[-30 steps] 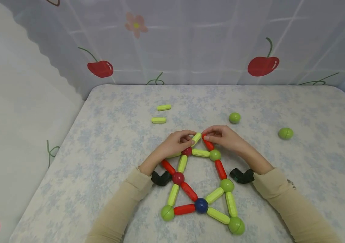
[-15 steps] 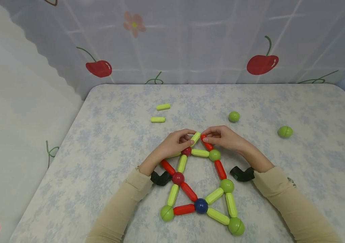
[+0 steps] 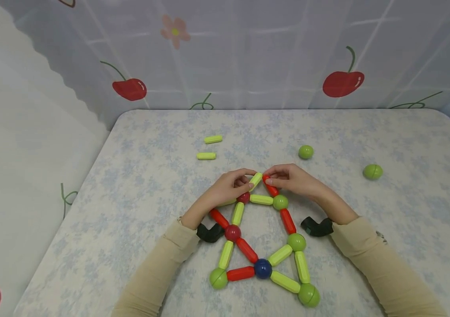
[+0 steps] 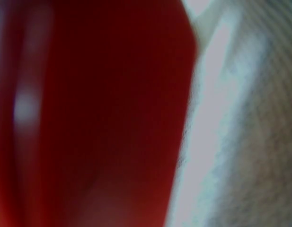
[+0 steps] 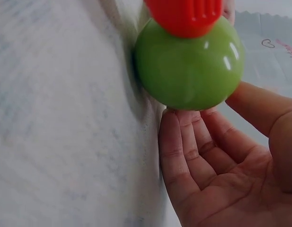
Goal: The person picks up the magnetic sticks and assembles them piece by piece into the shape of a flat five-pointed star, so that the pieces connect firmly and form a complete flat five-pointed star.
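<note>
A flat frame of magnetic rods and balls lies on the table. In the head view, my left hand [image 3: 230, 187] pinches a yellow-green rod [image 3: 255, 180] that slants up from a red ball [image 3: 243, 198]. My right hand [image 3: 293, 179] holds a red rod [image 3: 271, 186] between thumb and fingers; its lower end meets a green ball [image 3: 280, 202]. The upper ends of these two rods lean close together with a small gap. In the right wrist view a green ball [image 5: 188, 66] hides my right fingertips. A blurred red rod [image 4: 117, 113] fills much of the left wrist view.
Two loose yellow-green rods [image 3: 206, 156] lie behind my left hand. Two loose green balls, one farther right [image 3: 373, 171] and one nearer [image 3: 306, 152], sit beyond my right hand. A blue ball [image 3: 263, 268] joins several rods at the frame's near side. Black wrist cameras [image 3: 317, 226] flank the frame.
</note>
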The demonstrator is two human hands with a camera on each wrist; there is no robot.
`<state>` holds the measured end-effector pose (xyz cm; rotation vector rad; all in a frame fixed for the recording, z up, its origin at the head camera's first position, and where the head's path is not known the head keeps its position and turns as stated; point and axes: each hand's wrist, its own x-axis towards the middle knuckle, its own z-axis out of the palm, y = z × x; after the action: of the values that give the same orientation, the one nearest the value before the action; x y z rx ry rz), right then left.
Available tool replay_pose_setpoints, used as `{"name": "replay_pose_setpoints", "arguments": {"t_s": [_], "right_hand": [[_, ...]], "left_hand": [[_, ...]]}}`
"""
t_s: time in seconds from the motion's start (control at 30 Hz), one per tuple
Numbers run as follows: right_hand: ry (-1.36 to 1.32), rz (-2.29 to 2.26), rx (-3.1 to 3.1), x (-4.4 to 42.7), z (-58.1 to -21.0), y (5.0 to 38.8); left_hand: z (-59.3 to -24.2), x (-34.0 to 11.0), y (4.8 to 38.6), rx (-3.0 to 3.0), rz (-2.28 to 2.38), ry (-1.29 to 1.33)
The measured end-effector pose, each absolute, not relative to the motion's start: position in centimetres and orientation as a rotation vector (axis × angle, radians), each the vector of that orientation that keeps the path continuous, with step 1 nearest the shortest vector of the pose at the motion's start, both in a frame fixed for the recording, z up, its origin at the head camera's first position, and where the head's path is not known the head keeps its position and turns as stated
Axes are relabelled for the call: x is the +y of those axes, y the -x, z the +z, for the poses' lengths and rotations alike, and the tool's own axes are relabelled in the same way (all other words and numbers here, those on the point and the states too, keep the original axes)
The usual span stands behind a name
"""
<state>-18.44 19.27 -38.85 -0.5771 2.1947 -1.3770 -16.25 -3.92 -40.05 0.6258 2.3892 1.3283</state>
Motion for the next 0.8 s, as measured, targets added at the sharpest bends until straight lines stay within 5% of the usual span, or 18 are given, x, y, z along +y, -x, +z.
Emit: {"name": "replay_pose_setpoints", "arguments": {"t_s": [0.23,0.37,0.8], "right_hand": [[0.603,-1.113,2.632,23.6,-36.5,19.5],[0.336,-0.818,2.904,29.0,-35.4,20.1],[0.198,-0.517,2.698,40.4,-35.8,19.9]], "left_hand": [[-40.1,-4.0,16.3,2.400,1.304,-0.653],[-40.2,-4.1,16.2,2.400,1.296,-0.663],[-40.1,-4.2,16.1,2.389,1.295,-0.653]]}}
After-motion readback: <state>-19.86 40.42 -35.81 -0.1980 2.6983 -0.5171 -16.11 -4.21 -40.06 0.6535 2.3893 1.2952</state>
